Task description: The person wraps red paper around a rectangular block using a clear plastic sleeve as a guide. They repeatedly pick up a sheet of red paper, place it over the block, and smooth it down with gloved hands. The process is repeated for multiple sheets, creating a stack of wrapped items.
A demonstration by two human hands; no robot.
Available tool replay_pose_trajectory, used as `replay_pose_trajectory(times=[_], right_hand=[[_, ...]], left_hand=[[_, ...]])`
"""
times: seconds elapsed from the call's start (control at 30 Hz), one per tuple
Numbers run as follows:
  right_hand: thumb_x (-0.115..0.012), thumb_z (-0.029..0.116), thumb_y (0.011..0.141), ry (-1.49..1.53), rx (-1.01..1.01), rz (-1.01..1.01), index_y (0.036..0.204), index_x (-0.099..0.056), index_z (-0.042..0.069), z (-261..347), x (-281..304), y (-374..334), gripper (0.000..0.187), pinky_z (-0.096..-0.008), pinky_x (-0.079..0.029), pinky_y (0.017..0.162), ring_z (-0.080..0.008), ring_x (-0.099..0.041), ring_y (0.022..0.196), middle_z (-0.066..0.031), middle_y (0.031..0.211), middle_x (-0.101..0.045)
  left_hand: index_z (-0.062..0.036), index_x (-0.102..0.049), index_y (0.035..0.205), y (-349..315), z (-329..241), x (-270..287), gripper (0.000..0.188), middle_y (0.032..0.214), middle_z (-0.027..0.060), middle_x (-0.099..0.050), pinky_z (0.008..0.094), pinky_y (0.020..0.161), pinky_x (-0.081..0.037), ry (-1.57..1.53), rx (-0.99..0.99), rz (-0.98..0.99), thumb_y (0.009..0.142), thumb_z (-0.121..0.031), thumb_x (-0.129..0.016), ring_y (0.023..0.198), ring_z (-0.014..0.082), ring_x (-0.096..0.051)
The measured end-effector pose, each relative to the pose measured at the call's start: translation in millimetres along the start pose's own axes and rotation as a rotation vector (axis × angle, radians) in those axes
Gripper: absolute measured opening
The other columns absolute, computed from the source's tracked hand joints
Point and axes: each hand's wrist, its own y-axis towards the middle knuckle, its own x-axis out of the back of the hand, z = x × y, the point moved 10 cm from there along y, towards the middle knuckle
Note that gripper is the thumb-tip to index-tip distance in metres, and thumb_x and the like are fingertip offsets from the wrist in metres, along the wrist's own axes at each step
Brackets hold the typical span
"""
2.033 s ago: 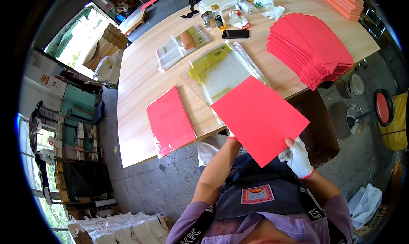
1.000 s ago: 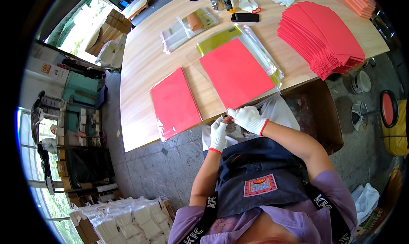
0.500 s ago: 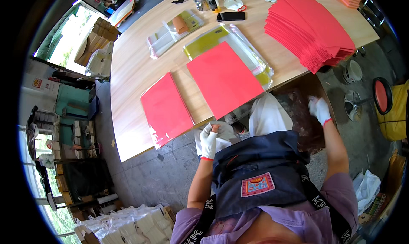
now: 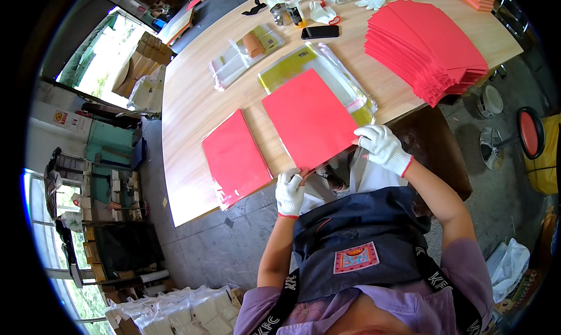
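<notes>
A flat red sheet (image 4: 310, 118) lies aslant at the table's near edge, partly over a stack of clear plastic sleeves (image 4: 345, 78) with yellow-green areas. My left hand (image 4: 290, 193), in a white glove with bare fingertips, is closed at the sheet's near left corner. My right hand (image 4: 383, 148), gloved the same way, pinches the sheet's near right corner. Left of it lies a red pile (image 4: 236, 156) with shiny clear plastic showing along its near edge. How many layers my fingers hold cannot be made out.
A fanned stack of red sheets (image 4: 426, 48) lies at the right. Farther back are a bundle of plastic sleeves (image 4: 228, 63) with an orange-brown roll (image 4: 253, 44), a phone (image 4: 320, 32), a bottle (image 4: 294, 10) and a loose glove (image 4: 372, 0). An open brown box (image 4: 450, 154) stands below the table's edge.
My right hand has come up and left from over the brown box to the red sheet's right corner. My left hand stays by the near left corner. The view has shifted slightly.
</notes>
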Motion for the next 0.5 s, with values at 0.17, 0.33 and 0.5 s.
replay_pose_trajectory(times=[0.17,0.33,0.5], right_hand=[[-0.069,0.025,0.074,0.578,-0.619,0.193,0.075,-0.056,0.006,-47,-61,-14,0.024,-0.0365,-0.043,0.062,-0.0255,-0.057,0.066,-0.0124,0.07,-0.056],[-0.062,0.027,0.083,0.796,-0.961,0.073,0.072,-0.053,0.003,-51,-65,-41,0.028,-0.0344,-0.041,0.057,-0.0215,-0.053,0.056,-0.0128,0.065,-0.056],[-0.053,0.02,0.09,1.356,-0.855,0.329,0.088,-0.053,0.006,10,-120,-36,0.014,-0.0223,-0.039,0.038,-0.008,-0.052,0.047,-0.0049,0.064,-0.06]], left_hand=[[-0.0065,-0.056,0.08,-65,67,-26,0.008,0.075,0.0002,-0.054,0.0277,0.059,-0.044,-0.729,0.883,-0.05,0.082,-0.007,-0.064,0.071,0.0124,-0.054],[-0.0068,-0.053,0.104,-76,60,-45,0.022,0.09,0.0026,-0.06,0.0293,0.072,-0.051,-1.58,1.167,-0.279,0.084,-0.003,-0.059,0.079,0.0131,-0.059],[0.0006,-0.055,0.112,-51,76,24,0.027,0.093,0.0,-0.057,0.0242,0.076,-0.045,-1.259,0.984,-0.256,0.086,0.0,-0.055,0.081,0.0086,-0.053]])
